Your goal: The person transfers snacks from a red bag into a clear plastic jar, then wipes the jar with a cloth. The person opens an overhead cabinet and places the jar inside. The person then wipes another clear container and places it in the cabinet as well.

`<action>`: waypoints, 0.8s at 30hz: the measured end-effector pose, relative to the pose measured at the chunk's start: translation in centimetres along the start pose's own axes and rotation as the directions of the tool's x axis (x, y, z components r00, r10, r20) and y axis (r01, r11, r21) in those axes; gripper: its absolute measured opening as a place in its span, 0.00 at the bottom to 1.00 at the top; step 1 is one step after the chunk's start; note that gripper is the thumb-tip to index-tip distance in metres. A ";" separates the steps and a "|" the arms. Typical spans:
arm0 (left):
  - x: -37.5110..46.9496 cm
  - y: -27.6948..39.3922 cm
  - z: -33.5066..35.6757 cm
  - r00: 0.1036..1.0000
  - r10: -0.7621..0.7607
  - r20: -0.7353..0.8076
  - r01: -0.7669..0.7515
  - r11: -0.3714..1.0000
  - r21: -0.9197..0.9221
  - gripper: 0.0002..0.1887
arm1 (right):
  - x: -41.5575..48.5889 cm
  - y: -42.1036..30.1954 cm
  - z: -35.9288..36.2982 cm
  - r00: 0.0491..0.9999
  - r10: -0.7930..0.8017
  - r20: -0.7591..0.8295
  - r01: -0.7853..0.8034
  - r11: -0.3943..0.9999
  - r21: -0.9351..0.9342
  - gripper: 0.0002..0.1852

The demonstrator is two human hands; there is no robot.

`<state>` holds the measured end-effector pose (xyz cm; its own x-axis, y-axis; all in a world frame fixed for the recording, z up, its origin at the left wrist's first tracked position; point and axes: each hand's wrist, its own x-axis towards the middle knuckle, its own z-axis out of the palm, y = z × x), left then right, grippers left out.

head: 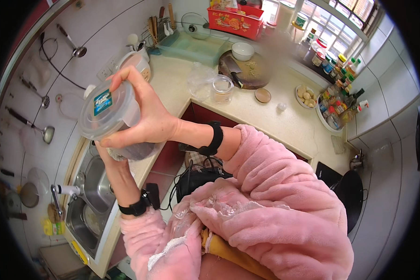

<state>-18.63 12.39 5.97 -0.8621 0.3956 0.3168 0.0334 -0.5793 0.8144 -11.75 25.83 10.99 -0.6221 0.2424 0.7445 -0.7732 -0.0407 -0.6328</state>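
My right hand grips a round clear plastic container near its lid, which bears a printed label. The container is tilted, with dark contents partly visible through its wall. Behind it, my left forearm reaches up from below; most of my left hand is hidden by the container, so its hold cannot be made out. A whitish textured thing shows near the container's underside. Beyond my right hand, an open clear jar stands on the counter beside a crumpled clear plastic bag.
A cleaver and a white bowl rest on a round cutting board. Garlic-like pieces fill a bowl near a bottle tray. The double sink lies left; a wok is at right.
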 end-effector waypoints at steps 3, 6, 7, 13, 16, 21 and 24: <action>-0.4 -2.2 1.4 0.983 -0.104 -0.153 0.072 0.977 -0.202 0.23 | 0.3 -0.1 -0.5 0.990 0.115 -0.079 -0.106 0.989 0.103 0.39; -1.0 -4.3 3.7 0.949 -0.161 -0.273 0.080 0.955 -0.284 0.28 | 0.5 0.4 -1.1 0.977 0.100 -0.191 -0.083 0.992 0.094 0.38; -1.1 -4.7 4.3 0.922 -0.250 -0.295 0.109 0.900 -0.422 0.29 | 0.5 0.8 -1.2 0.986 -0.059 -0.156 0.048 0.996 -0.075 0.38; -3.5 -5.5 3.6 0.910 -0.325 -0.259 0.214 0.900 -0.380 0.31 | -0.9 3.2 -2.2 0.810 -0.552 0.196 0.568 0.659 -0.493 0.38; -4.2 -7.0 2.9 0.947 -0.151 -0.285 0.091 0.973 -0.212 0.31 | -1.8 4.0 -2.3 0.837 -0.523 0.163 0.535 0.717 -0.447 0.38; -5.5 -8.3 1.3 0.893 0.099 -0.438 -0.064 0.994 0.093 0.29 | -3.5 4.5 -2.1 0.902 -0.396 0.173 0.432 0.808 -0.401 0.38; -5.3 -8.0 0.9 0.909 0.021 -0.417 -0.012 1.000 0.025 0.29 | -4.5 4.3 -1.9 0.875 -0.395 0.280 0.482 0.770 -0.418 0.39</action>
<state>-13.84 15.54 -1.79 -0.9935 0.0503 0.1023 0.0560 -0.5661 0.8224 -12.05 26.44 4.50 -0.2730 -0.0432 0.9610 -0.8435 0.4910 -0.2176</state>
